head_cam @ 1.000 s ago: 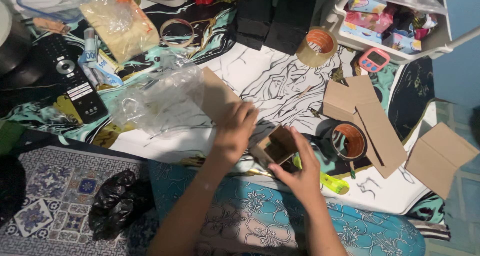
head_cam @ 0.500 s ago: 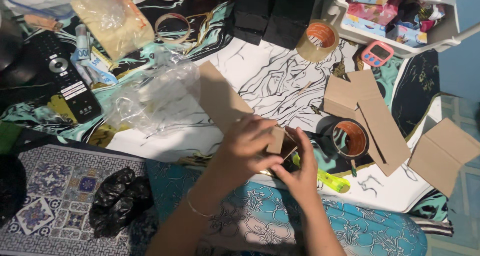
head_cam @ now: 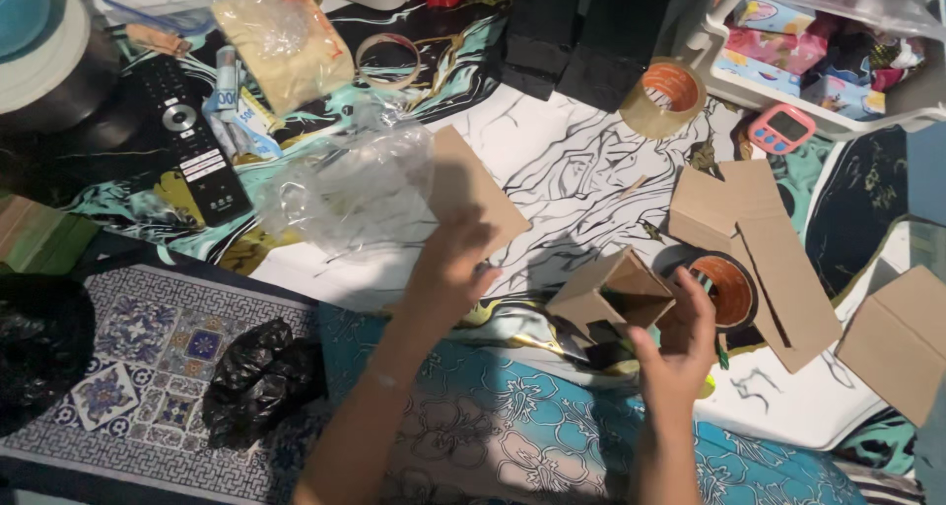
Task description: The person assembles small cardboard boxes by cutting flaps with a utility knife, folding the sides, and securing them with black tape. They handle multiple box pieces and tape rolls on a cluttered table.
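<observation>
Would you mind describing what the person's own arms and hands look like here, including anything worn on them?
Both forearms are bare, with no sleeves in view. The left hand has a thin bracelet at the wrist. The right hand wears no glove, and no ring or watch can be made out on it.

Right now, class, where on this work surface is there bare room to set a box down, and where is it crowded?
Bare: the white marbled patch between the flat cardboard sheet, clear tape roll and folded cardboard. Crowded: around the remote, plastic bag and brown tape roll.
</observation>
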